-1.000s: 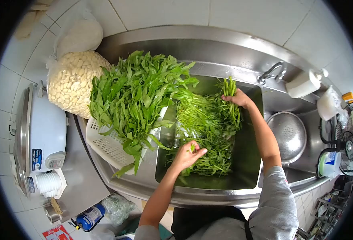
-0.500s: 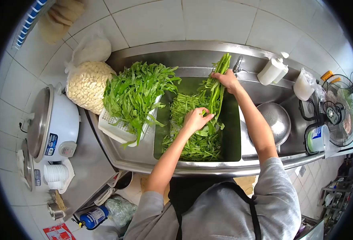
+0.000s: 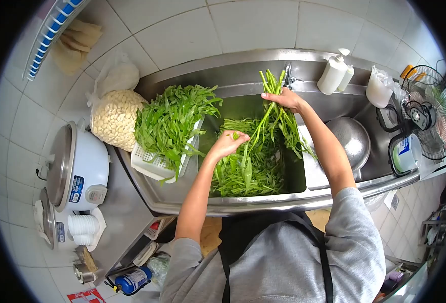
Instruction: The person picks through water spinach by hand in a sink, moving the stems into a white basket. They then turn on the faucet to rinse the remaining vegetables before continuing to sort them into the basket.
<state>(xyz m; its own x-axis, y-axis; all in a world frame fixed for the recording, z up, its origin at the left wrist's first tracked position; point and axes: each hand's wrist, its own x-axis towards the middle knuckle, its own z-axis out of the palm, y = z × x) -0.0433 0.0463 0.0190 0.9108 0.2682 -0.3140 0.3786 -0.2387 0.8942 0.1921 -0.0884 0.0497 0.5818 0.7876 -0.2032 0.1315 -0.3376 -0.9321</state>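
My right hand (image 3: 286,100) is closed around a bunch of long-stemmed leafy greens (image 3: 270,113), stems up, leaves hanging to the right over the sink basin (image 3: 294,174). Left of it, my left hand (image 3: 229,144) pinches a small piece of green stem or leaf, with a thin stem stretching between it and the bunch. Below both hands, loose leaves and cut stems (image 3: 253,174) fill much of the basin. To the left stands a white perforated basket (image 3: 151,164) heaped with leafy greens (image 3: 175,118).
A clear bag of pale beans or nuts (image 3: 116,118) leans beside the basket. A faucet (image 3: 288,76) and pump bottles (image 3: 332,76) stand behind the sink. A metal bowl (image 3: 348,141) lies in the right basin, near a fan (image 3: 425,118). At left is a large cooker (image 3: 89,161).
My left hand has moved left, away from the bunch, drawing a stem out. The bunch in my right hand has tilted, its leaves swinging out to the right. The whole view has shifted slightly.
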